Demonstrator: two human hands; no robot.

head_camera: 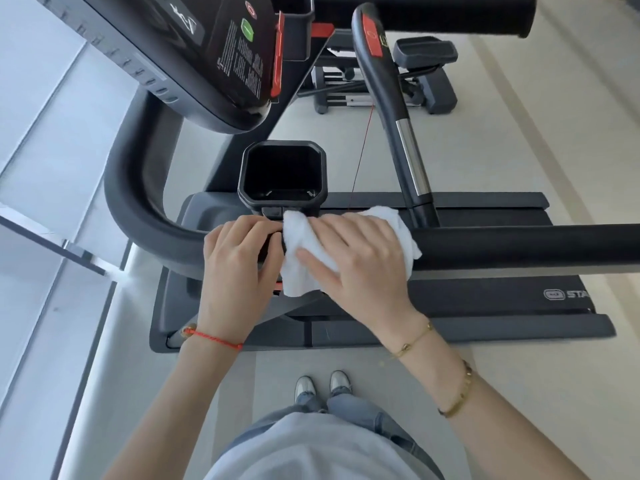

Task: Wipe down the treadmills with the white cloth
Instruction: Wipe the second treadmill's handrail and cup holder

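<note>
I stand beside a black treadmill and look down on its near side handrail (519, 249). The white cloth (300, 258) is draped over the rail just below the square cup holder (283, 174). My right hand (360, 258) lies flat on the cloth, fingers spread, pressing it onto the rail. Left of the cloth, my left hand (239, 265) curls over the same rail and grips it. The console (187, 53) with its red and green buttons hangs above at the upper left. Part of the cloth is hidden under my right hand.
The treadmill deck (485, 299) and its side rails run off to the right below the handrail. An inner handle with a chrome sleeve (412, 161) rises beyond. Another machine (388, 88) stands further back. A glass wall (41, 237) is on the left. My shoes (322, 386) are on the pale floor.
</note>
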